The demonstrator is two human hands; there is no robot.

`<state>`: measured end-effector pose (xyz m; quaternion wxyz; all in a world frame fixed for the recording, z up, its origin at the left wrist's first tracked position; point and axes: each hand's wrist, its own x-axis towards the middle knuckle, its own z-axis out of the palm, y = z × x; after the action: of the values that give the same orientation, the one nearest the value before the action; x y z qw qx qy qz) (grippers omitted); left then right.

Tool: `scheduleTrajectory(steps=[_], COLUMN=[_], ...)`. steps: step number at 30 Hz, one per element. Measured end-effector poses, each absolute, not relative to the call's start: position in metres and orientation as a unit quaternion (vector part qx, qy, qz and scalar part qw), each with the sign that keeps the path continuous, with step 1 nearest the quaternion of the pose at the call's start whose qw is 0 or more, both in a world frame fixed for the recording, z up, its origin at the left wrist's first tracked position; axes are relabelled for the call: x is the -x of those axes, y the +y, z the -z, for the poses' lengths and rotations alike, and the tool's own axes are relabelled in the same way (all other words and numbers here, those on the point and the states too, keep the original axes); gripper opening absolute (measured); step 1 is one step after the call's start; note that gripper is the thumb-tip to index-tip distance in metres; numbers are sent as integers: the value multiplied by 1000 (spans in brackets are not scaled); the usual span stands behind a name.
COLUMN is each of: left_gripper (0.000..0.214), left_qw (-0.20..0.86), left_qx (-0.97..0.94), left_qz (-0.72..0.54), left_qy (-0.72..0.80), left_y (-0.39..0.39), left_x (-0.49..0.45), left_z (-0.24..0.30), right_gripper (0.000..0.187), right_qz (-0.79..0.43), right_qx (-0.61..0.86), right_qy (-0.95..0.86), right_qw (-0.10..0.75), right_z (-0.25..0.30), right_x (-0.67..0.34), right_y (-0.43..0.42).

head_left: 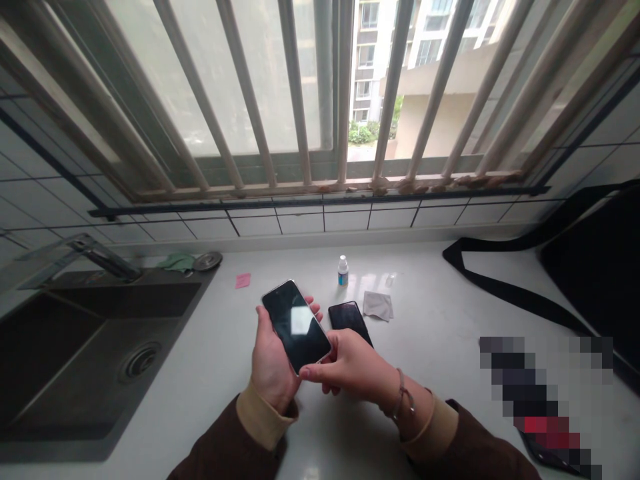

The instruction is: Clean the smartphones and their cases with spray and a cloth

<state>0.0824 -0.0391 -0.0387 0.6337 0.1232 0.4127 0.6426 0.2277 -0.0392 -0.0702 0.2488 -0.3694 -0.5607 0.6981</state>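
Observation:
A smartphone (285, 333) with a dark screen is held up over the counter, tilted, a bright square reflected on its glass. My left hand (275, 363) is wrapped round it from beneath, thumb along one long edge and fingertips showing past the other. At the phone's lower right end, my right hand (350, 367) grips the corner, thumb at the bottom edge. Behind the right hand a second dark phone (350, 319) lies on the counter, partly covered by it. Close by are a grey cloth (378, 306) and a small white bottle (343, 272) standing upright.
On the left is a sink (165, 333) with a faucet (105, 257), a green cloth (176, 262) and a metal strainer (207, 261). A pink note (243, 281) lies on the white counter (425, 373). A black bag (595, 253) with a strap is at right, near a pixelated object. A barred window stands behind.

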Motion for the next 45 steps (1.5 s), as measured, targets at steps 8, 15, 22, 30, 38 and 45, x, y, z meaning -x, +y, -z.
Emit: scheduleTrajectory(steps=[8,15,22,30,38,45], left_gripper=[60,46,46,118,102,90], left_qw=[669,671,582,404,234,116], left_qx=[-175,-330,-488,-607,-621,-666], left_qz=[-569,-484,-426,-354,-361,-254], left_qy=[445,454,492,585,655,691], left_y=[-38,-44,-41,-48,-33,-30], left_x=[-82,-84,-80,-78,-68,-63], left_z=[43,54,55,64,70,84], right_gripper=[47,50,49,47,33,20], right_qz=[-462,-417,-339,-362,-41,-9], right_qx=[460,527,580,559,686,734], right_qy=[-648,-601,-629,-638,-675,-671], right_qw=[394,432,391,386,268,105], right_z=[61,67,69,68,72,97], right_x=[-240,-248,-248,-246,-297,-325], right_y=[-33,-24,-21,-22,6,24])
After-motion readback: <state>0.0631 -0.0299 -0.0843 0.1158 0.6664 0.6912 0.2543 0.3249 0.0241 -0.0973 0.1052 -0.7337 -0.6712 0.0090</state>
